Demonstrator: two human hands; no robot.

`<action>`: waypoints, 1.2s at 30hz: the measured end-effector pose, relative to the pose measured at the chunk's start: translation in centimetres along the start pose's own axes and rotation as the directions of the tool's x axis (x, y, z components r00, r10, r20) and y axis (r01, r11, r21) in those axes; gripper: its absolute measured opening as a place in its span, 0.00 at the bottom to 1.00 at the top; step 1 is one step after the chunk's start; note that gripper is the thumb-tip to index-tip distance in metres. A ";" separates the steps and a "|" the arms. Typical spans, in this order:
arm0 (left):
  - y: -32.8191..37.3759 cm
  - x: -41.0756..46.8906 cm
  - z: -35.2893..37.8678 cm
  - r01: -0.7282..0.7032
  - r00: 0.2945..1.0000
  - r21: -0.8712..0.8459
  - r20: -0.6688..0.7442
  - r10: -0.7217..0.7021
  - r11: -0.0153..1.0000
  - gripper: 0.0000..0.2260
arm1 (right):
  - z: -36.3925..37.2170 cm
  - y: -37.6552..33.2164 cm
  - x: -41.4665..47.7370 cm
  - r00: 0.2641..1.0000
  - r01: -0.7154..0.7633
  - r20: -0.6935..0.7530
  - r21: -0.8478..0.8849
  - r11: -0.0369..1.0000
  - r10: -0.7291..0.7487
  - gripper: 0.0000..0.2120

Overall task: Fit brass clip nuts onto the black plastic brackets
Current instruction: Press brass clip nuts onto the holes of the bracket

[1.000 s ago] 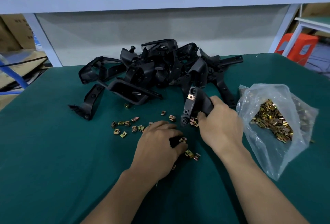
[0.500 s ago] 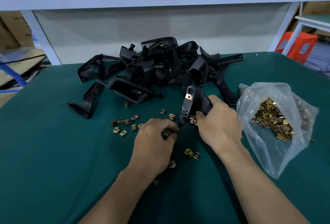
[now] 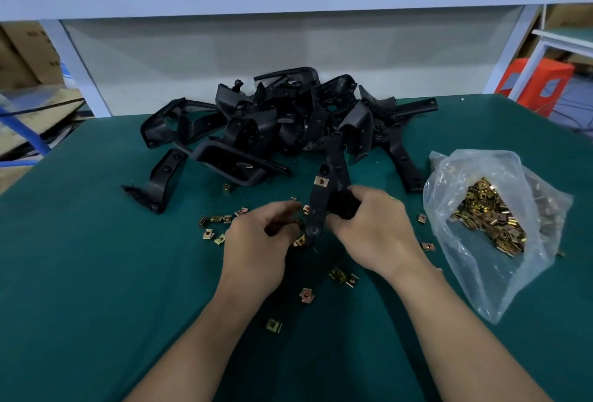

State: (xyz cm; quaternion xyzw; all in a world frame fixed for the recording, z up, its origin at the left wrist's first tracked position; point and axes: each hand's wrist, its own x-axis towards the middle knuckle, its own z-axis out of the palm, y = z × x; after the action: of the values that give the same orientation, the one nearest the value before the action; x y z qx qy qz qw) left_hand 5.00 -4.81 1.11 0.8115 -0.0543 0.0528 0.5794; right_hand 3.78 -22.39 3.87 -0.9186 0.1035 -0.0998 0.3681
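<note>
Both hands are meeting over the green mat [image 3: 80, 273]: the right hand [image 3: 369, 225] is curling tight round a black plastic bracket [image 3: 319, 206], standing it nearly upright, while the left hand [image 3: 260, 241], fingers bent, seems to be pinching a brass clip nut [image 3: 300, 240] at the bracket's lower end, the hold partly hidden. One fitted nut [image 3: 321, 181] is already sitting higher up. I'd say a second nut is going on; it needs lining up and pushing home squarely. Spare nuts [image 3: 218, 225] are lying at nine o'clock, the plastic bag [image 3: 449, 177] at three, the bracket pile [image 3: 288, 119] at twelve.
</note>
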 end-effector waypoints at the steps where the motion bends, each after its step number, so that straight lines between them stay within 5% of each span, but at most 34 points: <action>1: 0.0 0.1 -0.1 0.013 1.000 -0.054 0.013 -0.013 0.998 0.16 | 0.0 -0.3 -0.1 0.998 0.014 0.059 0.075 0.997 -0.019 0.04; 6: -0.2 0.4 -0.1 0.030 0.999 -0.156 0.043 -0.024 0.987 0.14 | 0.7 -1.6 -0.9 0.970 0.182 0.125 0.188 0.965 -0.207 0.10; 20: -0.1 0.5 -0.6 0.012 0.996 -0.110 0.091 -0.002 0.994 0.12 | 1.6 -1.1 -1.1 0.980 0.151 0.111 0.119 0.981 -0.164 0.10; 24: 0.0 0.5 -0.9 0.057 0.993 -0.220 0.112 -0.033 0.974 0.16 | 1.7 -1.4 -1.3 0.971 0.197 0.108 0.138 0.971 -0.213 0.06; 36: 0.6 0.4 -1.0 0.170 0.983 -0.377 0.136 -0.127 0.911 0.08 | 1.2 -1.8 -1.4 0.931 0.355 0.036 0.136 0.925 -0.363 0.05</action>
State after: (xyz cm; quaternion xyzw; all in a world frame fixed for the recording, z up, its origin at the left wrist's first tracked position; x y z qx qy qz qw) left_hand 5.26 -4.05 2.08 0.6845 -0.0334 -0.0475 0.7267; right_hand 2.90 -19.99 4.13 -0.8994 -0.0842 -0.1440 0.4041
